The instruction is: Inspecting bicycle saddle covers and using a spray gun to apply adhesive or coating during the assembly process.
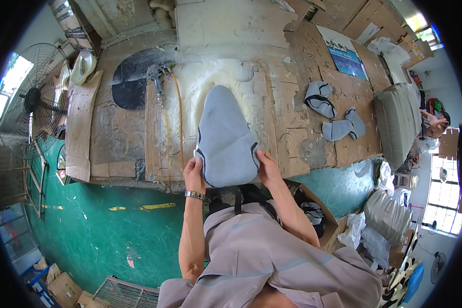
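A grey shoe upper (225, 138) with dark trim lies flat on the cardboard-covered workbench (118, 133), toe end pointing away from me. My left hand (193, 174), with a metal watch on the wrist, grips its near left edge. My right hand (268, 168) grips its near right edge. Both hands hold the piece down at the bench's front edge. A spray gun (156, 77) with an orange hose (180, 123) lies just left of the upper, on a foam-crusted patch.
Two more grey shoe uppers (320, 100) (344, 127) lie to the right on the bench. A standing fan (42, 97) is at the left, a grey sack (398, 123) at the right end. A cardboard box (318, 215) sits on the green floor (113, 231).
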Demonstrator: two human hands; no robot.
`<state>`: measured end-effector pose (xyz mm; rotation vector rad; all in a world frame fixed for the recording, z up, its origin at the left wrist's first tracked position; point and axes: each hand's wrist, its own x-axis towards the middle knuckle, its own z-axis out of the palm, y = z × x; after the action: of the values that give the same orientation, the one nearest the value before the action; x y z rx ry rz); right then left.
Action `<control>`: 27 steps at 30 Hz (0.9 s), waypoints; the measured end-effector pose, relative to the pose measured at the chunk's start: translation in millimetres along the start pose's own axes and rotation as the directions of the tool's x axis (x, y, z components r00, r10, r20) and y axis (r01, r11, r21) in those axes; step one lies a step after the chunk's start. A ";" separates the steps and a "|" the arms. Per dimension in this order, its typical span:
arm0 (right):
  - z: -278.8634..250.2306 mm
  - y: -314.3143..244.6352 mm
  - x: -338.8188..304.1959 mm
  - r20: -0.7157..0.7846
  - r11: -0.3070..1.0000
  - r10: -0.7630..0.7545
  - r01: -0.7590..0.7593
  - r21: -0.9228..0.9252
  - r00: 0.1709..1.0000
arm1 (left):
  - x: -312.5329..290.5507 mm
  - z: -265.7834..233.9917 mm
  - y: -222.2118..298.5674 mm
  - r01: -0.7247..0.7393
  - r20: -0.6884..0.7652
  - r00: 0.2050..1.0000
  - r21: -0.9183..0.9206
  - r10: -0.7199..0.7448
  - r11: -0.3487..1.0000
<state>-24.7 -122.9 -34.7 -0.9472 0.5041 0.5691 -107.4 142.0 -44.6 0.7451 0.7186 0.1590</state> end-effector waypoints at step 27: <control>-424.7 -341.3 155.2 -0.519 0.527 -0.843 -0.416 -0.741 -0.144 | 53.8 178.1 -6.1 -0.337 0.518 0.722 0.842 0.458 -0.421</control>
<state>248.6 -608.9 -134.6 -2.4303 1.4737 -0.7935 47.9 57.3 13.3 2.7826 0.4142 0.3332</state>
